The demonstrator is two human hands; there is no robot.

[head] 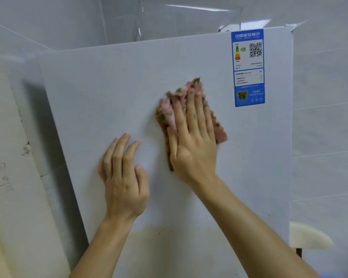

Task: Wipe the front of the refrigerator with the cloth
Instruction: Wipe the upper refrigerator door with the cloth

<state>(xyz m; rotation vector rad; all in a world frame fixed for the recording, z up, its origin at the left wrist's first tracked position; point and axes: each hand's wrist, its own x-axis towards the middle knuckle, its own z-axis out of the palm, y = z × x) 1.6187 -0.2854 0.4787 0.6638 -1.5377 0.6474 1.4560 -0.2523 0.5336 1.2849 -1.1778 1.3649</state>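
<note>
The white refrigerator door (113, 93) fills the middle of the view. A pink, brown and green patterned cloth (166, 111) lies flat against the door's upper middle. My right hand (193, 141) presses on the cloth with straight, spread fingers, hiding most of it. My left hand (123, 173) rests on the bare door to the lower left of the cloth, its fingers slightly bent and holding nothing. Brownish stains and dark specks (165, 233) mark the door below both hands.
A blue energy label (248, 67) is stuck at the door's top right, just right of the cloth. White tiled wall (325, 117) runs along the right, with a cream rounded object (307, 235) beside the door's lower right edge. A white panel (8, 157) stands at left.
</note>
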